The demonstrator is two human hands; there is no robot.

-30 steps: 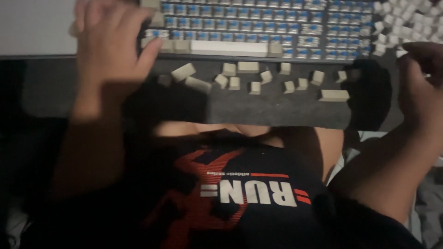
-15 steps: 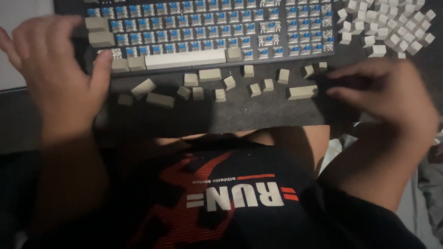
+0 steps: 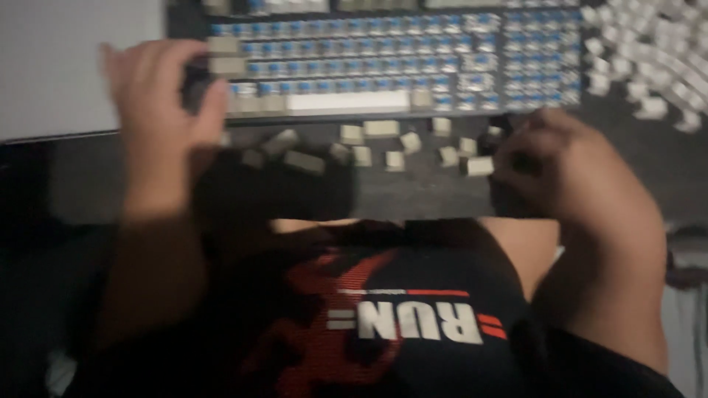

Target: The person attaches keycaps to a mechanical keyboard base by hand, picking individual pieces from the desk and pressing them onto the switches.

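A keyboard (image 3: pixel 383 63) with most caps removed, showing blue switches, lies across the top of a dark mat (image 3: pixel 413 195). My left hand (image 3: pixel 158 121) rests at its left end, thumb against the lower left corner, fingers spread. My right hand (image 3: pixel 568 166) has curled fingers on a long beige keycap (image 3: pixel 478 166) lying on the mat below the keyboard's right part. The picture is blurred, so whether the cap is gripped is unclear. Several loose beige keycaps (image 3: pixel 372 144) lie in a row between the hands.
A pile of pale keycaps (image 3: pixel 656 63) lies at the top right of the mat. A white surface (image 3: pixel 66 66) is at the upper left. My dark shirt with a red and white print (image 3: pixel 398 317) fills the lower middle.
My right hand has moved left and down onto the long beige keycap. My left hand shifted right, closer to the keyboard's left end. The view has panned and blurred.
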